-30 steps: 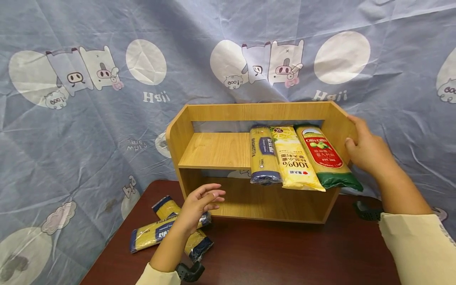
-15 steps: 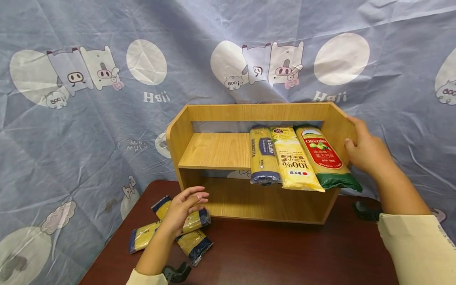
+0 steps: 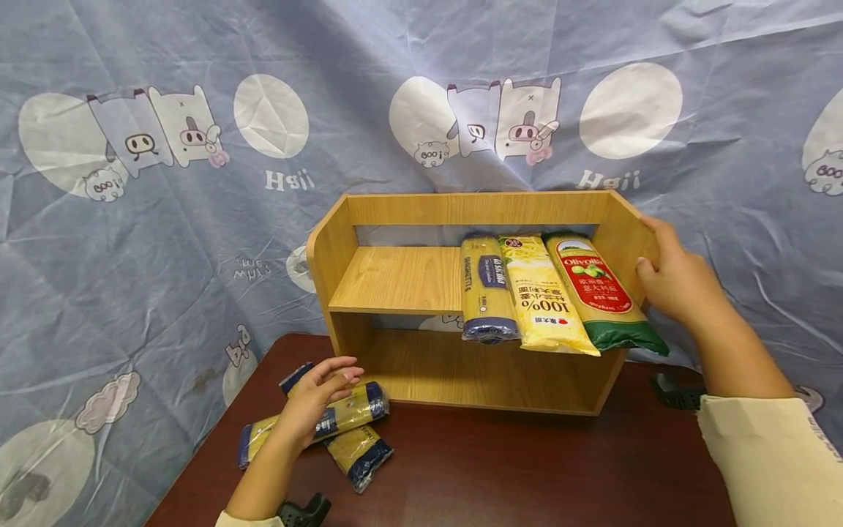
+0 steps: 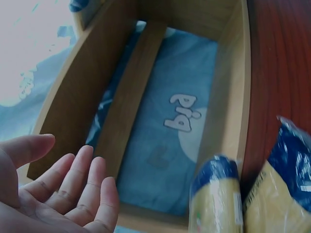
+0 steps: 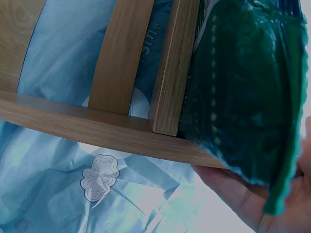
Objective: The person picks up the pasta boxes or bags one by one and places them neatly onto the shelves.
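Wooden and two-tiered, the shelf [image 3: 395, 282] stands on a dark red surface [image 3: 500, 468] before a printed grey-blue cloth [image 3: 356, 110]. Over the last second the left hand [image 3: 309, 404] has moved away from the shelf's lower opening and is now out past the shelf's left end, over the loose packets. By my judgement this puts those packets in easier reach and leaves the shelf's load as it was, since nothing there has shifted. The left grip is loosely spread, fingers slightly bent, thumb apart, holding nothing; the left wrist view shows no contact with a packet. The right hand [image 3: 681, 285] keeps its grip closed over the edge of the shelf's right side panel.

Counted: one shelf, and three pasta packs side by side on the right part of its upper board, their front ends overhanging: one La Sicilia spaghetti packet [image 3: 489, 293], one yellow 100% pasta bag [image 3: 543, 293], and one green-ended Olivoila bag [image 3: 596, 289] beside the right panel. By the shelf's left front corner lie two loose spaghetti packets, the upper packet [image 3: 356, 412] across the lower packet [image 3: 358, 452]; the left hand partly covers this pair.
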Available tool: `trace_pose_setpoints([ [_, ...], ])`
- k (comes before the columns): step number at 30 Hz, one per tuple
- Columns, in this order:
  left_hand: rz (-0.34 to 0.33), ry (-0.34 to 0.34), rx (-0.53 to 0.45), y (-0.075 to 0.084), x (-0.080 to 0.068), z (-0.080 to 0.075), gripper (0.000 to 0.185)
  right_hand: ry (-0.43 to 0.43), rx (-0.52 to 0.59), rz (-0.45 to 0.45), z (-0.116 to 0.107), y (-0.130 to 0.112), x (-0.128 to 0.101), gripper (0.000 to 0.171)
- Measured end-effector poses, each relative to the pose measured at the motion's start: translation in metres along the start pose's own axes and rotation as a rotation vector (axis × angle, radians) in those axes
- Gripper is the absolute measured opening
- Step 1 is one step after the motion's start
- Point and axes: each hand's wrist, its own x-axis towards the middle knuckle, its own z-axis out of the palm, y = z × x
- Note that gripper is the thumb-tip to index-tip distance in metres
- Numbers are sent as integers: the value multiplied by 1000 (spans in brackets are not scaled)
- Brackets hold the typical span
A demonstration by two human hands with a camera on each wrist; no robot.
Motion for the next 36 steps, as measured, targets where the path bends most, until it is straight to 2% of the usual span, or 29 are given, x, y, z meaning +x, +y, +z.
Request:
trace_pose_setpoints([
  [15,-41,35,85,-18,-10,-25,42,2,-3,-5,1,0,0,67],
  [24,-68,55,172,-39,-16,-47,43,2,-9,-4,0,0,-1,67],
  [29,-102,114,281,-51,-18,-57,42,3,-9,-1,0,0,-1,66],
  [36,-117,155,440,-63,-19,-67,45,6,-6,-2,0,0,0,66],
])
